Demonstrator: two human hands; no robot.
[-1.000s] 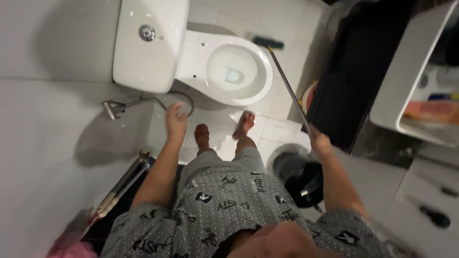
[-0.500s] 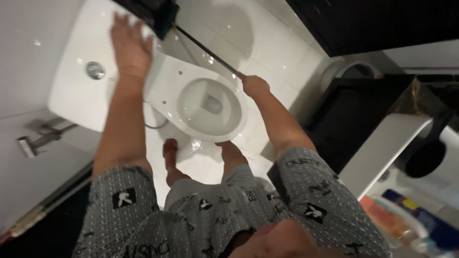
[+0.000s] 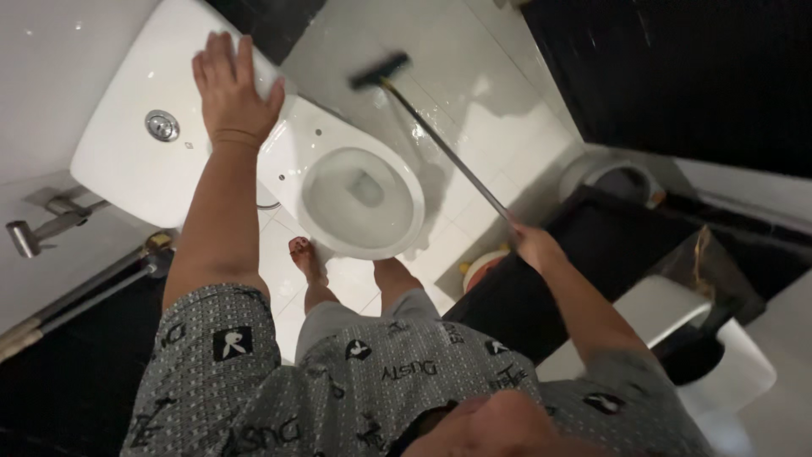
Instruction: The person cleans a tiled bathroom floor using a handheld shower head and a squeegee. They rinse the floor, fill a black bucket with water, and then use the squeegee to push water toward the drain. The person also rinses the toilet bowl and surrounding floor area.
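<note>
We look down from above at a person's two arms in a small bathroom. The right hand is shut tight around the end of a long thin brush handle. The handle is dark and grey and runs up and to the left, away from the hand. At its far end sits a flat dark brush head. The brush head lies on the white floor tiles, just beside the toilet bowl and past its far side. The tiles there look wet and shiny.

The left hand is spread wide open, fingers apart, and lies flat on the white toilet tank. It holds nothing. A round silver flush button sits on the tank, near the hand. The toilet bowl is white, and its seat is up.

Two bare feet stand on the tiles right in front of the bowl. The left foot shows best.

On the left a silver spray hose head hangs on the wall. Below it long poles lean by the wall. On the right we see a round bin near a black wall. A small round thing in yellow and red peeks out close to the right hand; we cannot tell what it is.
</note>
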